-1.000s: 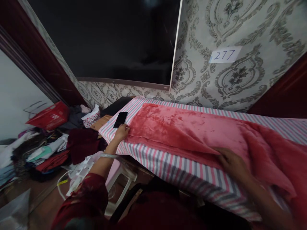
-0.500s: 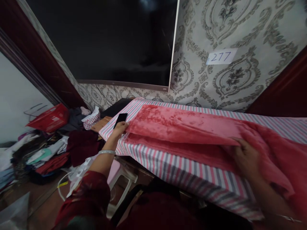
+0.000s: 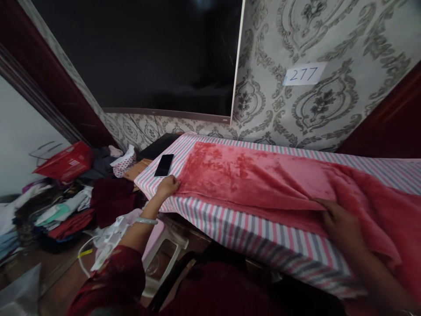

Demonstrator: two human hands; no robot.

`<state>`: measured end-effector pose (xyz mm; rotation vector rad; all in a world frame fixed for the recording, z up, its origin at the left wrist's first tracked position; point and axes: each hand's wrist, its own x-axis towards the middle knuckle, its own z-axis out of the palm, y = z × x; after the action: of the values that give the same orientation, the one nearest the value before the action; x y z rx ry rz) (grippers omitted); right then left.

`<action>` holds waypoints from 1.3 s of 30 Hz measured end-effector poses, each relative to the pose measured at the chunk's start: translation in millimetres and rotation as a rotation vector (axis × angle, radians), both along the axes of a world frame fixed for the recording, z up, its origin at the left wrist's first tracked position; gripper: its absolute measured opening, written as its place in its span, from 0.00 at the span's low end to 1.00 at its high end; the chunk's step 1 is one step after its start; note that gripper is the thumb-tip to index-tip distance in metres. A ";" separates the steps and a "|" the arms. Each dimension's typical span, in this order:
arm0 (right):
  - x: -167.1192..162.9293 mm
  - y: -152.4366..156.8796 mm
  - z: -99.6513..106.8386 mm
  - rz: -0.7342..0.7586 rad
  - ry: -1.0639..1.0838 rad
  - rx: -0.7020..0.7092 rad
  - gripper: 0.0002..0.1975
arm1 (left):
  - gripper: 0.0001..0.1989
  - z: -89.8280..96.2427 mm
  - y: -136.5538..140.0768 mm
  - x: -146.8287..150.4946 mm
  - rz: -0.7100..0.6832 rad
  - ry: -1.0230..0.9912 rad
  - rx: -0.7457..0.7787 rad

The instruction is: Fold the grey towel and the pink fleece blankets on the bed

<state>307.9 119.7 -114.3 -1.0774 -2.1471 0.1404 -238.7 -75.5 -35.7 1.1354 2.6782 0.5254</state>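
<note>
The red plush cloth [image 3: 230, 173] is lying in layers along the striped cover [image 3: 226, 224], its left part spreading fairly flat and its right part bunching into loose folds. Your left hand [image 3: 168, 186] is closing its curled fingers on the near left corner. Your right hand [image 3: 340, 221] is pinching the upper layer's near edge between thumb and fingers, well to the right, where a strip of the lower layer is showing beneath.

Creases are running from your right pinch back across the top, so that grip is probably pulling a little askew. You are likely doing best by drawing the edge taut between both hands, bringing the upper edge level with the lower one, and easing the creases out before letting go. Gripping only the upper layer is probably sparing the one beneath from shifting.

Just beyond your left hand, a phone [image 3: 164, 165] is resting on the cover; mind that your knuckles are not nudging it. Farther out, a stool [image 3: 161, 248] is standing below the cover's near left end, and heaped clothes [image 3: 70, 210] are lying to the left.
</note>
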 end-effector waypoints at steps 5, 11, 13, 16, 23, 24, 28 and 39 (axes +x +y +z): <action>-8.3 -4.6 8.0 0.077 -0.108 0.024 0.18 | 0.18 0.7 12.8 2.1 -0.006 0.019 -0.058; -16.5 -19.9 6.3 0.169 -0.300 0.078 0.28 | 0.14 15.6 22.4 0.5 -0.017 0.036 0.009; -15.9 -23.0 3.0 0.170 -0.335 0.088 0.29 | 0.15 33.2 18.6 -8.8 -0.020 0.043 0.054; -14.8 -25.6 0.0 0.200 -0.354 0.110 0.28 | 0.16 59.2 12.0 -25.7 -0.032 0.068 0.102; -17.6 -30.3 -7.0 0.196 -0.317 0.168 0.21 | 0.09 42.8 9.3 -23.5 -0.045 0.121 -0.052; -18.1 -31.0 -8.0 0.196 -0.321 0.176 0.21 | 0.09 36.0 9.3 -21.4 -0.046 0.123 -0.056; -20.0 -32.7 -2.0 0.161 -0.355 0.206 0.22 | 0.10 22.5 11.0 -20.4 -0.045 0.141 -0.050; -10.9 -45.5 20.3 0.126 -0.268 0.221 0.19 | 0.10 25.1 7.1 -32.2 -0.082 0.169 -0.128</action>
<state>297.0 74.2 -94.0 -0.8723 -2.4038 -0.1906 -270.9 -68.4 -10.6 1.2994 2.7441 0.2509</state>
